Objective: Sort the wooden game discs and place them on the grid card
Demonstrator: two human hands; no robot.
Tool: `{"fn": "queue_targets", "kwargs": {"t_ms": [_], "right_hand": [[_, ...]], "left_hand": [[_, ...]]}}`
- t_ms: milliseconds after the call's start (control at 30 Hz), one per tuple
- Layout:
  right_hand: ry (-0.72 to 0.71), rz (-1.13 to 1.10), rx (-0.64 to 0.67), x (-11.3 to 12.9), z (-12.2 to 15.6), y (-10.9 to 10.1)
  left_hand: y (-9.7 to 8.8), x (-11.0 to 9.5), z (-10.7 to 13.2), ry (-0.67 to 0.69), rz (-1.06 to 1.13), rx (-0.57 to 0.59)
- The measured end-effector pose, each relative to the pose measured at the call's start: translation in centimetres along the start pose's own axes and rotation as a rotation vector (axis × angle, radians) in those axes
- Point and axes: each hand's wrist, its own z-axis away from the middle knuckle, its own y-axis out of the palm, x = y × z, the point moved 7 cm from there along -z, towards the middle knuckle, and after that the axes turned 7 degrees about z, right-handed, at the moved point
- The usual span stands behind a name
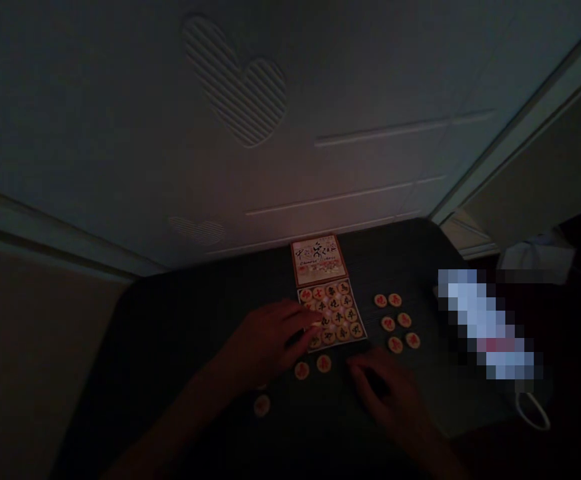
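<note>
A small open box [361, 339] of round wooden chess pieces lies on a dark table [170, 333], its printed lid [317, 260] folded back behind it. My left hand [270, 340] rests at the box's left edge, fingertips on a piece there, fingers bent. My right hand [390, 393] lies on the table just below the box's right corner, fingers curled; the dim light hides whether it holds anything. Two loose pieces [313, 367] sit between my hands, one more piece [261, 405] lies by my left wrist, and several pieces [395, 320] lie right of the box.
The table stands against a pale wall or headboard [290, 133] with embossed hearts. A blurred-out object [490, 327] lies at the table's right edge, with a white cord loop [533, 410] below it. The scene is very dark.
</note>
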Motion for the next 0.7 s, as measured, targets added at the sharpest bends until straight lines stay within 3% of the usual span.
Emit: {"fn": "queue_targets", "kwargs": {"t_ms": [200,433,567,700], "right_hand": [[-0.005,0.014,0.018,0.3,-0.2,0.0],[0.009,0.023,0.010,0.3,-0.3,-0.2],[0.028,0.034,0.016,-0.1,0.0,-0.1],[0.030,0.046,0.018,-0.4,0.2,0.1]], "left_hand": [[0.1,0.6,-2.0,0.085,0.005,0.053],[0.8,1.3,-3.7,0.075,0.258,0.132],[0.6,2.0,-4.1,0.014,0.243,0.117],[0.0,2.0,-4.5,0.042,0.168,0.075]]}}
